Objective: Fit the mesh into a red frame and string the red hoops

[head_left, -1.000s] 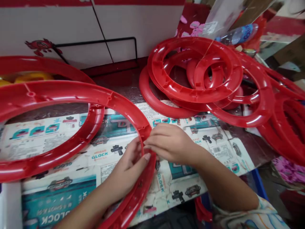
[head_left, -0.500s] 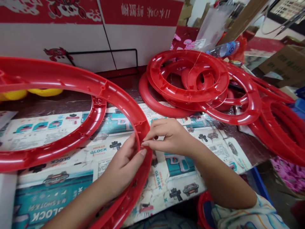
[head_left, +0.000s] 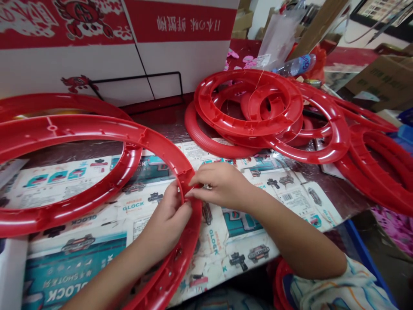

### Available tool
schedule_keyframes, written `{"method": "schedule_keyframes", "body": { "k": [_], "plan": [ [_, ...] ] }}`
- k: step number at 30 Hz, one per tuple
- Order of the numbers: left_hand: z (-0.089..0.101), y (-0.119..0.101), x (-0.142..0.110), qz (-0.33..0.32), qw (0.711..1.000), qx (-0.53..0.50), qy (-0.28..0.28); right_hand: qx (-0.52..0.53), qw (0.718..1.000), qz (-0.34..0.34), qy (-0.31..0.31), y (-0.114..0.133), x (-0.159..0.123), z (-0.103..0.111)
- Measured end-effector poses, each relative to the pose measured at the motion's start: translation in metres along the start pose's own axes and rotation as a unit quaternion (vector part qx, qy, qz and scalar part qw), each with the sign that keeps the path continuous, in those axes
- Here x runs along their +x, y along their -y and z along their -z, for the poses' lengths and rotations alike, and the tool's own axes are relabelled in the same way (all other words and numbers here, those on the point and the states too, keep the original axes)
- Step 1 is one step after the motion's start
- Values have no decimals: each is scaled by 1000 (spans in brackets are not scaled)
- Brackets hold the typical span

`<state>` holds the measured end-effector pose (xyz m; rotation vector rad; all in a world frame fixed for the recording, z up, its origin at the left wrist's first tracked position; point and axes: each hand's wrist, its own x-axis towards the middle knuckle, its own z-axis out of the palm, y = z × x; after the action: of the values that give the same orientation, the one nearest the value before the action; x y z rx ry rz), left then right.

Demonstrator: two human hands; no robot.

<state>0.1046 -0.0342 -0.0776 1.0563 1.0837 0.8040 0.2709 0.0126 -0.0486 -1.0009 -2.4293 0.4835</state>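
Observation:
A large red plastic ring with a hollow, ribbed channel is held tilted in front of me, its near part running off the bottom edge. My left hand is closed round its inner rim, thumb on the channel side. At the same spot my right hand has thumb and fingers pinched together against the channel; whatever small thing they may hold is hidden. Lower in the channel lie several tiny shiny bits. Behind the held ring, another red ring rests on the printed cardboard sheet.
Red rings are piled at the back right, with a plastic bottle behind them. A white and red carton and a thin black wire frame stand at the back. Pink pieces lie lower right.
The held ring's far side rose half a second ago and has dropped back. Both hands stay at the same part of the ring, the right fingers pinching closely. The camera view has shifted somewhat.

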Motion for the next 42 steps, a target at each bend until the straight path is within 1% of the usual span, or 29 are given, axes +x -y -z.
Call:
{"method": "schedule_keyframes", "body": {
  "k": [2,4,6,8,9,11,13,14,17,19,23,25,28,31,33,36,39,42],
  "plan": [
    [1,0,0,23,1000,-6,-6,-64,998,12,4,-2,-1,1],
    [2,0,-1,54,999,-2,-5,-114,993,42,-2,-4,-1,3],
    [2,1,-1,75,997,18,6,-132,988,75,-13,-5,0,5],
    [0,3,-1,82,996,14,28,-130,987,97,-18,-4,0,5],
    [-1,4,-1,75,996,-2,40,-125,987,101,-16,-4,0,5],
    [-4,4,-2,36,997,-47,57,-109,989,98,-11,-3,0,5],
    [-6,3,-4,-2,996,-74,56,-75,993,89,-13,-3,0,4],
    [-6,2,-5,-10,996,-74,54,-52,995,86,-20,-3,0,4],
    [-3,-1,-10,4,996,-48,69,3,995,89,-36,-1,-1,6],
    [0,-1,-12,3,997,-27,66,10,996,87,-35,1,-2,7],
    [1,3,-9,-21,1000,9,19,-35,996,80,-30,2,-3,7],
    [0,5,-6,-22,999,13,19,-61,994,80,-32,2,-3,6],
    [-1,5,-2,-27,999,23,3,-88,992,82,-31,0,-2,6],
    [-1,3,0,-28,999,42,-10,-115,988,100,-18,-2,-2,6],
    [0,2,1,-27,997,65,-7,-138,983,119,-18,-3,-2,6],
    [1,3,0,-30,994,108,0,-168,975,142,-36,-4,-2,6],
    [2,5,-2,-23,991,128,14,-175,973,142,-53,-4,-2,6],
    [2,6,-4,-12,991,123,41,-161,977,134,-50,-2,-3,7]
  ]
}}
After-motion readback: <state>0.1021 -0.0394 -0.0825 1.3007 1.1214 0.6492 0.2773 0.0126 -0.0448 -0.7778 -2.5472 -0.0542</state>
